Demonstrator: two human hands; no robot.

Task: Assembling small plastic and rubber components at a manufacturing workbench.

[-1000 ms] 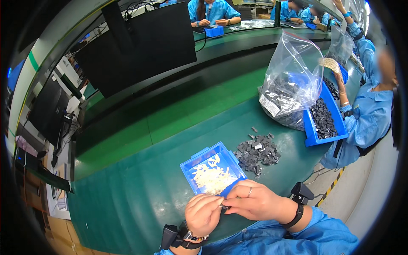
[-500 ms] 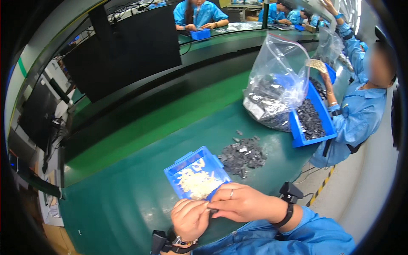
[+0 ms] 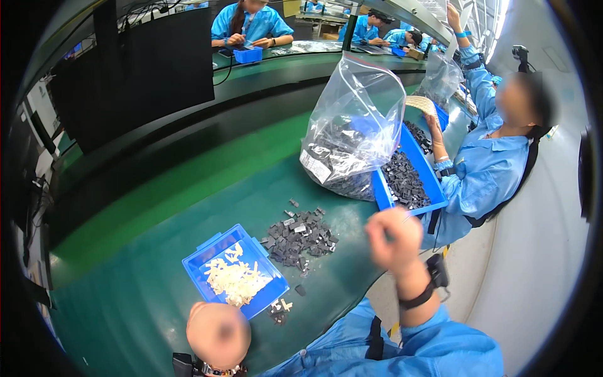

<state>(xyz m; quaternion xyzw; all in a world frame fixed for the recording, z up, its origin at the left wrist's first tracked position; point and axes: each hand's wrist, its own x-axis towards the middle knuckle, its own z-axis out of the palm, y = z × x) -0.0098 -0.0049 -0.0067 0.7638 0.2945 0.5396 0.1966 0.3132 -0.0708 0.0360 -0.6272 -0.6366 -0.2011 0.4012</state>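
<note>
My left hand (image 3: 218, 334), smeared by motion, is rounded into a closed shape at the near corner of a small blue tray (image 3: 200, 276). A dark spot shows on it, but I cannot make out what it holds. Cream-coloured small plastic pieces (image 3: 237, 284) lie heaped in that tray. My right hand (image 3: 397, 242) is raised by the near end of a large blue bin (image 3: 433, 182); its fingers are curled together, and anything in them is too blurred to name. Between the hands, a pile of small black plastic parts (image 3: 298, 242) lies on the green mat.
A large clear bag (image 3: 352, 151) of dark parts leans beside the large bin, which holds black pieces (image 3: 405, 182). A few black and cream bits (image 3: 278, 312) lie near the small tray. A co-worker (image 3: 490, 151) sits at the right. A black panel (image 3: 132, 81) stands at far left.
My hands have parted from a small dark piece they held together. The right hand has moved up and right toward the large bin. The whole view has shifted, so everything appears further left.
</note>
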